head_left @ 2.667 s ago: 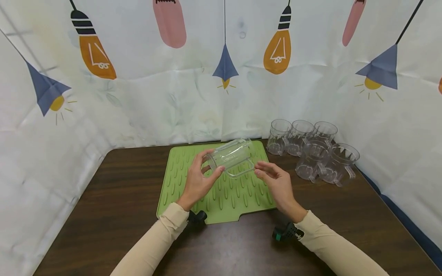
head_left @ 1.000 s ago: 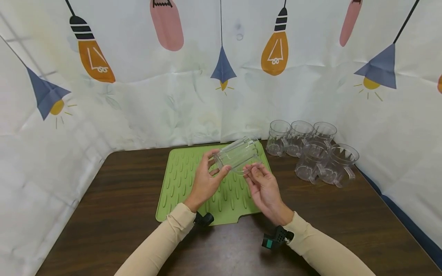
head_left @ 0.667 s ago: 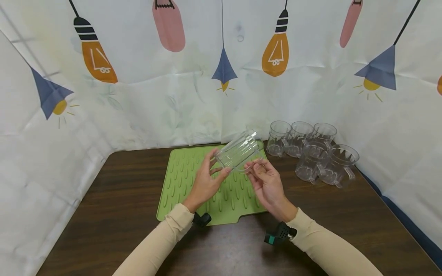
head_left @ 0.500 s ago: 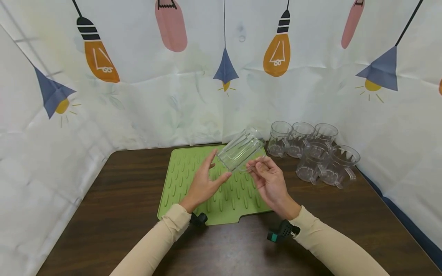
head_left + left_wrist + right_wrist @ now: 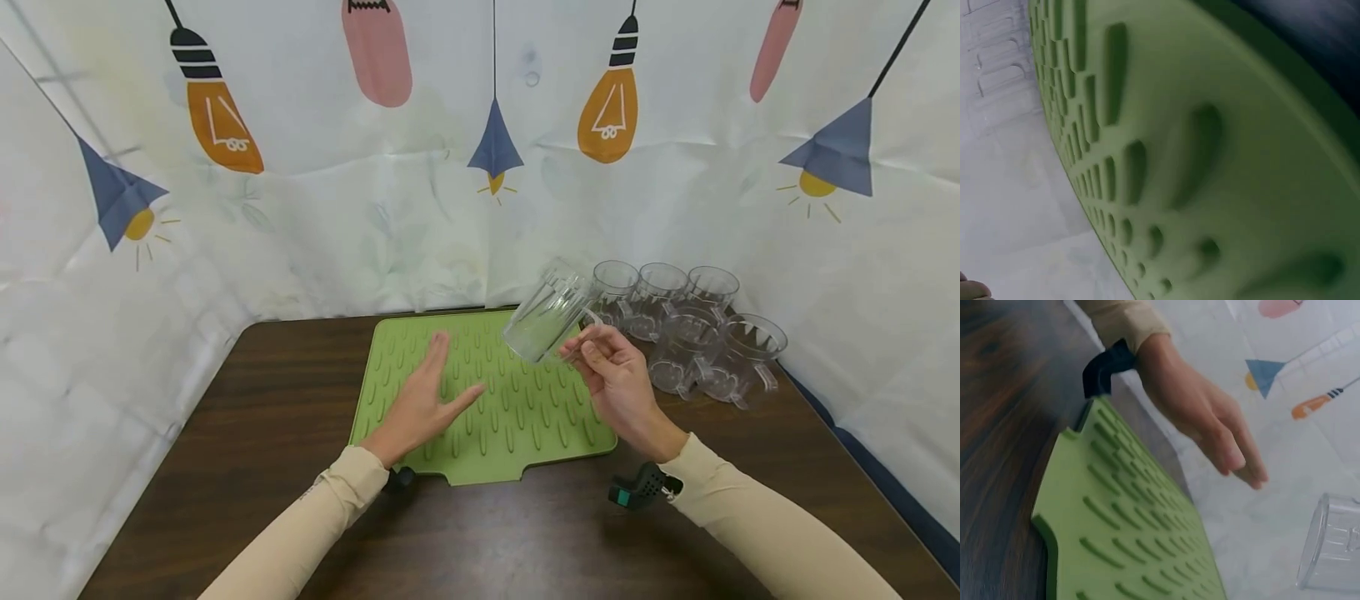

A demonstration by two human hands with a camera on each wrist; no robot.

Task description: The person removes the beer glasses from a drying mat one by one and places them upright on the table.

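A clear mug (image 5: 547, 312) hangs tilted above the far right part of a green ridged drying mat (image 5: 480, 454). My right hand (image 5: 626, 387) pinches its handle between thumb and fingers. One round end of the mug faces down and left, toward my left hand (image 5: 420, 408). That hand holds nothing, its fingers straight and thumb spread, low over the mat's left half. In the right wrist view the mug shows at the lower right edge, apart from the left hand. Only a bit of fingertip (image 5: 972, 289) enters the left wrist view.
Several clear mugs (image 5: 750, 358) stand upright in a close group at the table's back right, just beyond the right hand. The dark wooden table (image 5: 247, 433) ends at a white curtain (image 5: 315, 233) printed with lamps and bulbs.
My right hand came in from the right and took the mug's handle. The left hand let go of the mug and drew away left, while the mug shifted right and tipped more upright.
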